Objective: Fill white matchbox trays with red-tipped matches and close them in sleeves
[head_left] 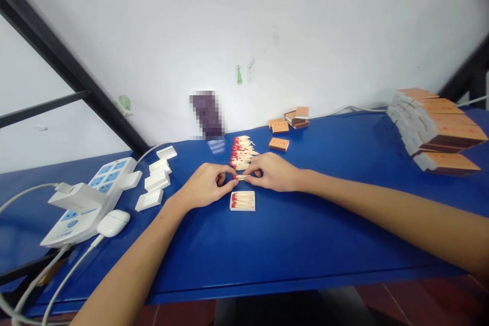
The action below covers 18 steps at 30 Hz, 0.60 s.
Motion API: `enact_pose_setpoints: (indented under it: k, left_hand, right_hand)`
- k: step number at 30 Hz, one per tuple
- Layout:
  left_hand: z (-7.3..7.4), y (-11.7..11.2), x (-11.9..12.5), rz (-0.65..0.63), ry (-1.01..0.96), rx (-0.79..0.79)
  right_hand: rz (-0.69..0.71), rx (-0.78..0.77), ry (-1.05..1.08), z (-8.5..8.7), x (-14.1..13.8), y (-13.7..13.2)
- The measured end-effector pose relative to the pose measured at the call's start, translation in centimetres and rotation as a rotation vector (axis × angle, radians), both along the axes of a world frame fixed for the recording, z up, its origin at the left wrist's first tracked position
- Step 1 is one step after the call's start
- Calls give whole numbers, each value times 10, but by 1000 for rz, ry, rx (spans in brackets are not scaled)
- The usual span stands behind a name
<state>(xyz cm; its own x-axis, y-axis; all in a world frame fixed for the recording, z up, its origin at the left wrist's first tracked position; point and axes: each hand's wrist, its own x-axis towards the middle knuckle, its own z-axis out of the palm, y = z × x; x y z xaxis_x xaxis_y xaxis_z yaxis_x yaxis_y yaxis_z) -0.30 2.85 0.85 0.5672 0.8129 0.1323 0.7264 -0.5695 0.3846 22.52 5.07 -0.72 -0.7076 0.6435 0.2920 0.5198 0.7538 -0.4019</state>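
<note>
Both hands: left hand [208, 184] pinching the red-head end of a small match bundle [241, 177], right hand [272, 170] pinching its other end, just above the bench [305, 239]. From the bundle: loose match pile [240, 155] at 12 o'clock; white tray [243, 209] with matches, 6 o'clock; more white trays [157, 180], 9 o'clock; orange matchbox [278, 143], between 1 and 2.

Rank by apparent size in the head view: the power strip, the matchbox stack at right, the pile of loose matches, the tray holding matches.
1. Power strip and matchbox stack: too alike to rank
2. Pile of loose matches
3. Tray holding matches
</note>
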Motion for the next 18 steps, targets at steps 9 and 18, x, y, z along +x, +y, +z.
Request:
enact_pose_setpoints:
  k: [9,18]
  left_hand:
    - [-1,3,0,-28,23,-7]
    - [0,0,3,-47,102,35]
  right_hand:
    - [-78,-27,-49,9,-8,-6]
    - [-51,-47,-152,16,-7,-6]
